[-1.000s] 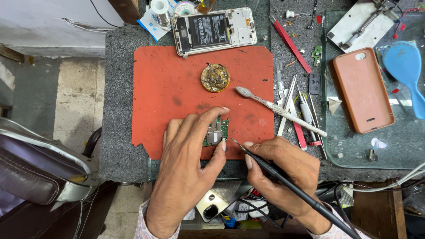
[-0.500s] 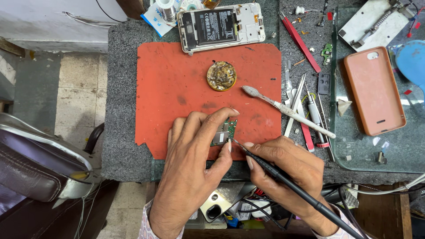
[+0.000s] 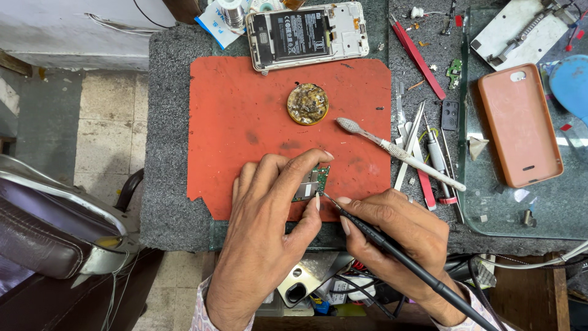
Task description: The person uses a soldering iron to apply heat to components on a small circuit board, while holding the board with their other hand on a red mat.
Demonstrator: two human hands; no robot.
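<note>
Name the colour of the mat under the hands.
Orange-red mat, seen in the head view.

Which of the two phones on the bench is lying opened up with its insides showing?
The white-framed phone at the top edge of the red mat: its back is off, exposing the black battery. The salmon-coloured phone on the right is closed in its case.

Both hands meet low: left (image 3: 269,214) flat, fingers pinching; right (image 3: 398,236) clenched, pen-style.
</note>
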